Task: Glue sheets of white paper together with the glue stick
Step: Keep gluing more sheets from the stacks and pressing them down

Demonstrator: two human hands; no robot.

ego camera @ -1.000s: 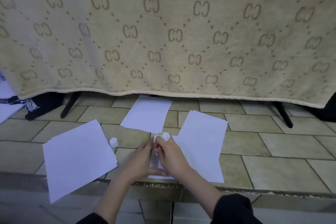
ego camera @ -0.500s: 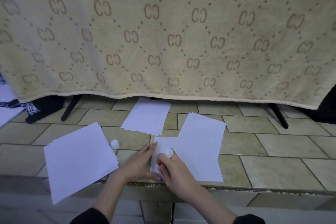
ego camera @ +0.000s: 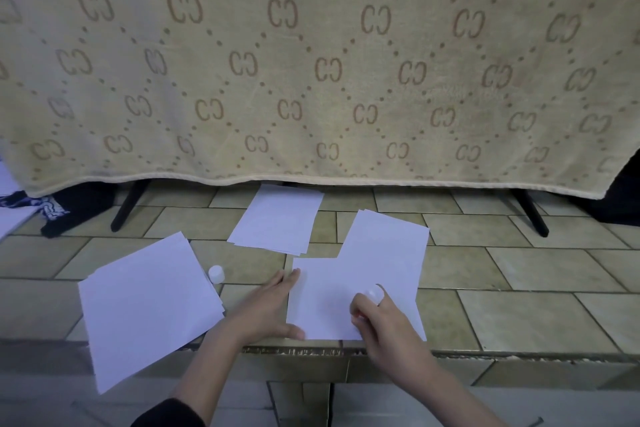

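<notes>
- Glue stick (ego camera: 373,295): being gripped by the R hand (ego camera: 384,321), fingers curled round the barrel; white end is sticking up above the knuckles, lower end is being held down against the sheet.
- Sheet being glued (ego camera: 322,298): lying flat on the tiled surface (ego camera: 519,308), near its front edge, approx. centre of view; partly overlapped by/overlapping a second white sheet (ego camera: 384,243) angled away toward the upper right (which one is on top cannot be told).
- L hand (ego camera: 268,305): being laid flat on the sheet's left edge, fingers straight, thumb stretched along the bottom edge; nothing is being grasped, paper is only being pressed down.
- White cap (ego camera: 216,274): standing on the tiles just beside the stack at left, apart from both hands.
- Paper stack, left (ego camera: 145,305): several white sheets, slightly fanned, overhanging the front edge.
- Paper stack, rear (ego camera: 277,218): lying centre-back, close to the blanket hem.
- Beige patterned blanket (ego camera: 311,62): being hung over a black-legged stand (ego camera: 128,206), filling the background.
- Dark sleeves are showing at both wrists, btm of view.
</notes>
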